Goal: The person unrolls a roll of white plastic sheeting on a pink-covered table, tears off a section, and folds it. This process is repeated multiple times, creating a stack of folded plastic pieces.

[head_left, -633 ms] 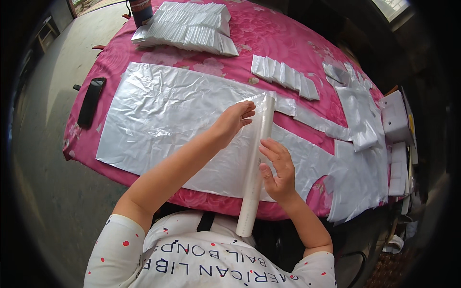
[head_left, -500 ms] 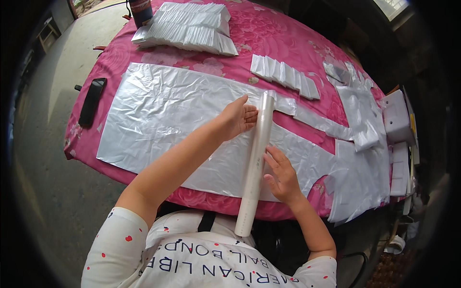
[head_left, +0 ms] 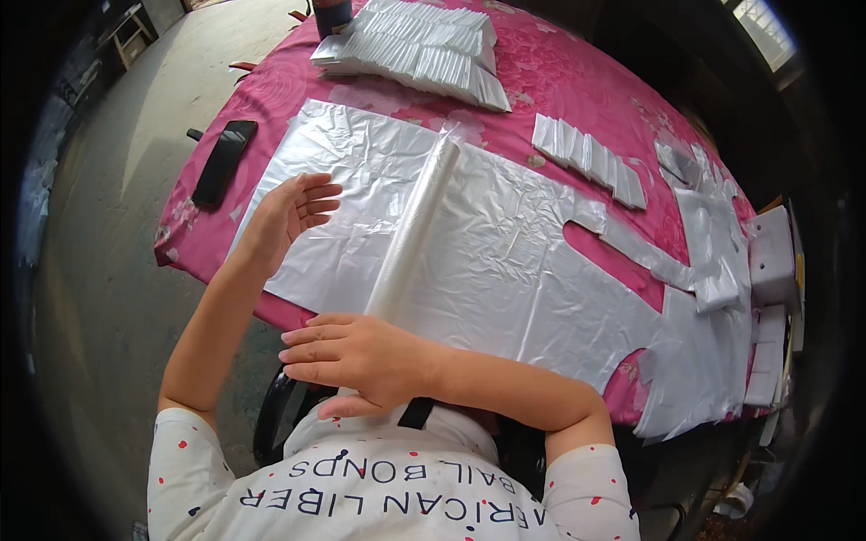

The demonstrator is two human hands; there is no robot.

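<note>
A long, pale, shiny tube (head_left: 417,221) lies slantwise across a large thin plastic bag (head_left: 505,261) spread on the table. The bag is silvery and creased, with handle-like strips at its right end. Over its left part hovers my left hand (head_left: 293,212), its fingers stretched and apart, a little left of the tube and holding nothing. My right hand (head_left: 347,356) reaches across at the table's near edge, fingers extended, beside the tube's near end. That hand and wrist hide the near end, so whether they touch it is unclear.
The table has a pink flowered cloth (head_left: 577,72). A thick stack of folded plastic bags (head_left: 415,54) sits at the back near a dark container (head_left: 332,13). A black phone (head_left: 224,162) lies left. Several folded bags (head_left: 591,160) and a bag pile (head_left: 699,352) are at the right, by white boxes (head_left: 773,257).
The tube has moved left across the spread bag. Both hands have gone left with it, the right now crossing in front of my body. The view has also shifted.
</note>
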